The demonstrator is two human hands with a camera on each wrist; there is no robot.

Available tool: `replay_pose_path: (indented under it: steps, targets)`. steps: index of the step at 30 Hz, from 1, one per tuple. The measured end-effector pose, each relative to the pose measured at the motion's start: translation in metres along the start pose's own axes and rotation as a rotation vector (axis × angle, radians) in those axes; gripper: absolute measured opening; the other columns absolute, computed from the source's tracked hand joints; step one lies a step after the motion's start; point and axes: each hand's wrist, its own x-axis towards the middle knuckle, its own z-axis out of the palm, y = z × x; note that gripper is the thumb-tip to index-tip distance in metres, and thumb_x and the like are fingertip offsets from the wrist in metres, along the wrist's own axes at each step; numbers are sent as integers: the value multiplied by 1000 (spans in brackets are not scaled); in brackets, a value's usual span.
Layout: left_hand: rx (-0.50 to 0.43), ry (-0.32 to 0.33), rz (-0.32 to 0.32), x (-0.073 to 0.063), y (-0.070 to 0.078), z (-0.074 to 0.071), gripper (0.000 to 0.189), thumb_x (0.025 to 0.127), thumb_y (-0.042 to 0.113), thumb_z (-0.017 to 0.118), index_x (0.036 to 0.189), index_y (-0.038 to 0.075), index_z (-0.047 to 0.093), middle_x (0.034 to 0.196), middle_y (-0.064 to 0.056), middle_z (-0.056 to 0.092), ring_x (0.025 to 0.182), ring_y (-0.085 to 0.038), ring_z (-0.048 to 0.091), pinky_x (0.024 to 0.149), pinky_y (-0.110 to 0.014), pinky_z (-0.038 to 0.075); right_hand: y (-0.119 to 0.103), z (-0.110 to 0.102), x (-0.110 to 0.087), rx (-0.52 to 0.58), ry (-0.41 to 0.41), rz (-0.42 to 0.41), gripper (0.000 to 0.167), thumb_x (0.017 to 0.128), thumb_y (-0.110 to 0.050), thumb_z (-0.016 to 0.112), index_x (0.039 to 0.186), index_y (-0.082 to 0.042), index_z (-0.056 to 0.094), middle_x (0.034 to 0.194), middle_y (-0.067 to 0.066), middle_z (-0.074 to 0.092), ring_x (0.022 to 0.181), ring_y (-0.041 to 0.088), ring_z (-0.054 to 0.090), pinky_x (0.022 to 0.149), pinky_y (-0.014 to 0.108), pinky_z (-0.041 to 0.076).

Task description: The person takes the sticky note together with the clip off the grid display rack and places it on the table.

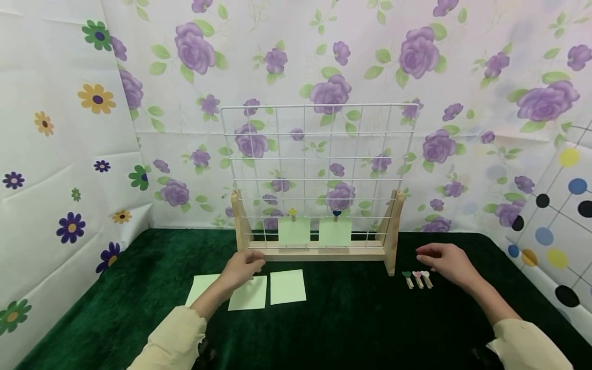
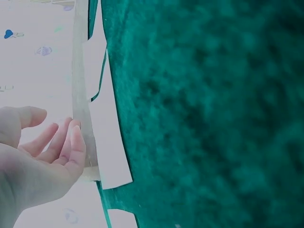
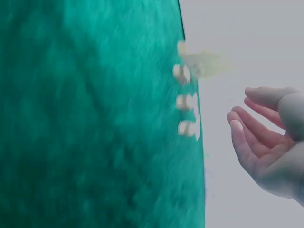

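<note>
Three pale green paper notes lie side by side on the cloth: a left note [image 1: 196,287], a middle note [image 1: 248,298] and a right note [image 1: 288,287]. Over the left and middle ones hovers my left hand [image 1: 241,268], its fingers loosely bent and holding nothing. My right hand [image 1: 447,263] hangs above three small clothespins with heart tops, a green one [image 1: 408,280], a pink one [image 1: 418,279] and a white one [image 1: 427,279]. In the right wrist view the fingers [image 3: 247,142] of that hand are relaxed, with only air between them and the thumb.
A white wire grid [image 1: 319,158] stands in a wooden base [image 1: 324,254] at the back. Two notes hang low on it, one from a yellow clothespin [image 1: 293,213], one from a blue heart clothespin [image 1: 336,214]. Dark green cloth [image 1: 342,318] covers the table; a flowered curtain [image 1: 287,31] rises behind.
</note>
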Motion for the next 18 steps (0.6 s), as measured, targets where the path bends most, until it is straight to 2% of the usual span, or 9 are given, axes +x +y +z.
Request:
replay_pose_path:
  steps: [6,11,18]
  targets:
    - [-80,39,25,4,5,4,34,99,12,54,129,-2,55,116,-18,63,101,-30,61,78,-40,54,-34,11,3,31,55,-71,32,96,-20,62,117,3,65,105,17,68,88,30,66,67,35,56]
    - [-139,69,52,7,11,7,36,99,12,53,131,-5,52,123,-22,58,108,-34,59,81,-41,53,-65,24,7,64,39,-128,32,96,-22,63,117,2,65,105,14,68,91,26,66,70,37,56]
    - [-182,68,71,13,21,10,38,99,11,54,134,-3,52,125,-18,59,111,-31,57,85,-41,52,-106,44,19,63,21,-224,26,94,-22,64,112,-3,70,107,10,69,94,24,64,76,40,53]
